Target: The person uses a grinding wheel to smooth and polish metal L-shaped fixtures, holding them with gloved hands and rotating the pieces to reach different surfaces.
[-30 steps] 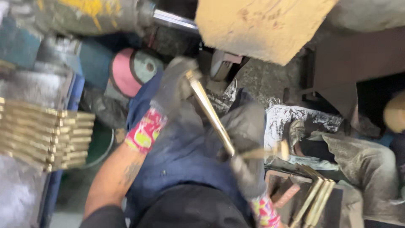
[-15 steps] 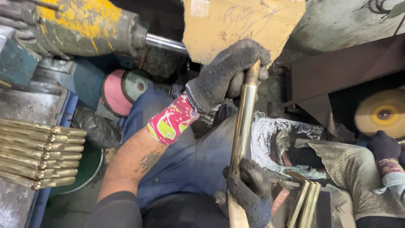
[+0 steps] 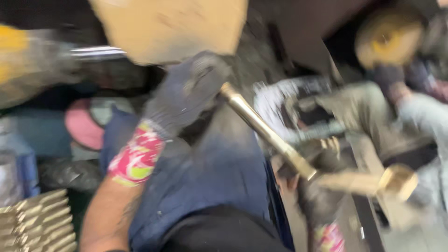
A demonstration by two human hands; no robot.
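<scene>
brass rod (image 3: 266, 133) swung from upright to slanted, left hand (image 3: 186, 93) lower, view blurred

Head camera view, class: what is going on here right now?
A person in dark work gloves holds a long brass rod slantwise over their lap. The left hand grips its upper end; the right hand seems to hold the lower end, though blur hides the grip. Stacked brass pieces lie at lower left.

Stacked brass bars (image 3: 39, 219) on what looks like a grey metal bench (image 3: 9, 182), lower left.
</scene>
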